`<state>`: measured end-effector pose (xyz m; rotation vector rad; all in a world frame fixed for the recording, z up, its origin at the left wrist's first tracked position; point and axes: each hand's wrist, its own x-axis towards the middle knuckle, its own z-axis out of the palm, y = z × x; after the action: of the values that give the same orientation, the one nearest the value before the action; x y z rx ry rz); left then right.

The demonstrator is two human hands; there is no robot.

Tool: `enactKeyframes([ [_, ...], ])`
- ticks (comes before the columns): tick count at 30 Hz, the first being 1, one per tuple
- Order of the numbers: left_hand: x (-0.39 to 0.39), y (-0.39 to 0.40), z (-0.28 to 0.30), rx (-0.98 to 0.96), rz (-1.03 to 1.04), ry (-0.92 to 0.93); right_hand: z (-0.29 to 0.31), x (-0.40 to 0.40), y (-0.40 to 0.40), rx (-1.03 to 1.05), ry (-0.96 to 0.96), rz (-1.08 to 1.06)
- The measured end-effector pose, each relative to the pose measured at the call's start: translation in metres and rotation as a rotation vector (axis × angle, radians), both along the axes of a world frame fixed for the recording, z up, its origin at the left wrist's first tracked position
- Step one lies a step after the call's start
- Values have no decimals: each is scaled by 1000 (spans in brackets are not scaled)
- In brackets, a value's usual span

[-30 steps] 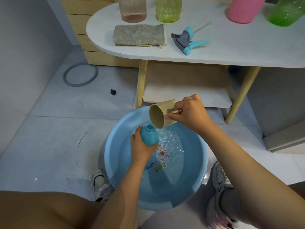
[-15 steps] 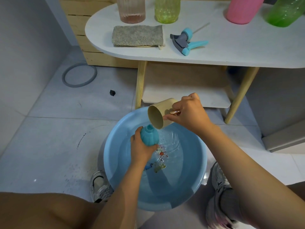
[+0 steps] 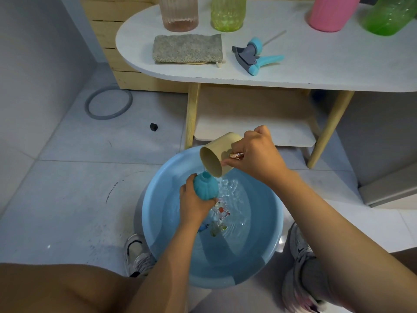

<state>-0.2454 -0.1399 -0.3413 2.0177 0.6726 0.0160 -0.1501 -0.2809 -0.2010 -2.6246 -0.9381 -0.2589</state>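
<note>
From the head camera I see the white oval table with pale wooden legs [image 3: 293, 71] across the top of the view. Below it, on the tiled floor, sits the round light-blue plastic basin [image 3: 158, 233], which holds water with small coloured pieces at its bottom. A grey rubber ring [image 3: 108, 102] lies on the floor well to the left. A folded grey fluffy cloth [image 3: 187, 48] rests on the table near its front edge.

Over the far side of the basin, the right hand [image 3: 255, 154] grips the beige plastic cup [image 3: 216, 152] by its handle, fingers curled tight. The cup is tipped with its mouth down and to the left, and water runs from its lip.

The left hand [image 3: 194, 206] wraps round the small teal ribbed bottle [image 3: 206, 188]. It holds the bottle upright above the water, with the open neck just under the cup's lip.

A teal-and-grey spray trigger head [image 3: 255, 56] lies on the table just right of the cloth. 1 small black cube [image 3: 153, 126] sits on the floor between the ring and the table leg.
</note>
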Motion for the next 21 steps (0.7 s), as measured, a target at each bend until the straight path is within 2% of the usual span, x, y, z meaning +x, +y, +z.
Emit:
enactKeyframes([
  [21, 1, -1, 4, -1, 8, 10, 1, -7, 3, 78, -76, 74],
])
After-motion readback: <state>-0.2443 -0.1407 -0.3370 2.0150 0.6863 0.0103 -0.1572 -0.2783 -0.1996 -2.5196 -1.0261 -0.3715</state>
